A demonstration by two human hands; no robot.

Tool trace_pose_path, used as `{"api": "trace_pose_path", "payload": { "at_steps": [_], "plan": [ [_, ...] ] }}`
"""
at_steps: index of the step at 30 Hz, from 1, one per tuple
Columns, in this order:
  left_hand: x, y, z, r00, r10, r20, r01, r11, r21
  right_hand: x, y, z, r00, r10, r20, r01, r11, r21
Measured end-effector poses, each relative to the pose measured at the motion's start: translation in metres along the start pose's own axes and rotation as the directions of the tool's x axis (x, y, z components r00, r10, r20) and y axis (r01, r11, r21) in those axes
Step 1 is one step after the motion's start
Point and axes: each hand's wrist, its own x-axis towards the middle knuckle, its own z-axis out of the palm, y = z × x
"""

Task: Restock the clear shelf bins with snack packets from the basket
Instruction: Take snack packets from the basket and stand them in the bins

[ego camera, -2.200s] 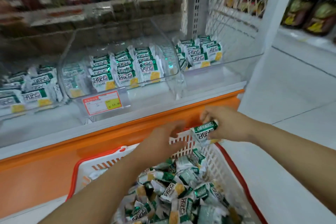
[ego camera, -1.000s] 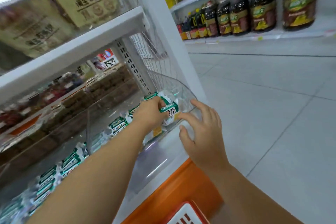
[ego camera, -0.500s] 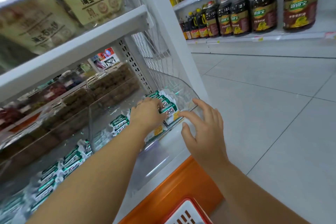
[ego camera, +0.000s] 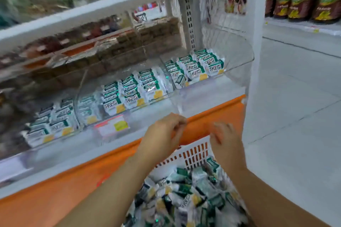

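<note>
Head view, basket (ego camera: 193, 153) heaped with snack packets (ego camera: 186, 195) nearest, above its far rim left grip (ego camera: 164, 132) loosely curled, right grip (ego camera: 227, 142) fingers relaxed, both blurred and seemingly empty, beyond, clear shelf bins (ego camera: 238, 64) holding neat packet rows (ego camera: 129, 92).

Clear glossy plastic shelf bins (ego camera: 238, 68); shiny green-and-white foil-like snack packets (ego camera: 193, 190); white slotted plastic basket (ego camera: 191, 155); smooth orange shelf panel (ego camera: 55, 199).
</note>
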Motion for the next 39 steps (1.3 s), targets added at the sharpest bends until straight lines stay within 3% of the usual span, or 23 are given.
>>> {"api": "trace_pose_path", "payload": {
  "at_steps": [3, 5, 8, 11, 15, 20, 22, 24, 27, 32, 34, 38, 39],
  "plan": [
    [-0.052, -0.037, 0.012, 0.980, -0.156, 0.122, 0.158, 0.987, -0.011, -0.021, 0.012, 0.011, 0.929, 0.139, 0.343, -0.117, 0.990, -0.082],
    [-0.079, -0.059, 0.027, 0.952, -0.247, 0.181, 0.253, 0.967, -0.010, -0.032, 0.020, 0.020, 0.770, 0.198, 0.606, -0.075, 0.972, -0.222],
    [-0.110, -0.086, 0.054, 0.889, -0.343, 0.303, 0.368, 0.929, -0.027, -0.046, 0.033, 0.034, 0.484, 0.345, 0.804, -0.059, 0.930, -0.363],
    [-0.134, -0.098, 0.085, 0.808, -0.359, 0.467, 0.416, 0.909, -0.021, -0.049, 0.039, 0.046, 0.266, 0.451, 0.852, -0.024, 0.886, -0.463],
    [-0.150, -0.099, 0.115, 0.667, -0.337, 0.665, 0.434, 0.901, 0.021, -0.041, 0.032, 0.053, 0.166, 0.467, 0.869, 0.164, 0.856, -0.491],
    [-0.159, -0.101, 0.131, 0.541, -0.314, 0.780, 0.466, 0.884, 0.033, -0.040, 0.032, 0.046, -0.020, 0.520, 0.854, 0.048, 0.853, -0.519],
    [-0.160, -0.099, 0.132, 0.516, -0.323, 0.793, 0.470, 0.881, 0.053, -0.043, 0.031, 0.048, 0.013, 0.526, 0.850, 0.099, 0.845, -0.525],
    [-0.158, -0.098, 0.129, 0.526, -0.322, 0.787, 0.469, 0.882, 0.047, -0.042, 0.030, 0.049, 0.130, 0.478, 0.869, 0.139, 0.859, -0.493],
    [-0.148, -0.096, 0.114, 0.588, -0.321, 0.742, 0.448, 0.894, 0.032, -0.035, 0.022, 0.043, 0.317, 0.379, 0.869, 0.087, 0.901, -0.425],
    [-0.116, -0.075, 0.067, 0.695, -0.308, 0.650, 0.532, 0.828, -0.177, -0.007, -0.033, 0.016, 0.500, 0.179, 0.848, 0.192, 0.931, -0.310],
    [-0.101, -0.058, 0.046, 0.717, -0.307, 0.626, 0.596, 0.735, -0.322, 0.000, -0.060, 0.000, 0.572, 0.053, 0.819, 0.244, 0.942, -0.232],
    [-0.077, -0.019, 0.010, 0.715, -0.332, 0.616, 0.699, 0.354, -0.621, 0.001, -0.101, -0.038, 0.722, -0.167, 0.671, 0.298, 0.951, -0.085],
    [-0.074, -0.013, 0.005, 0.743, -0.316, 0.590, 0.669, 0.343, -0.659, -0.002, -0.107, -0.048, 0.750, -0.201, 0.630, 0.295, 0.954, -0.047]
  ]
}}
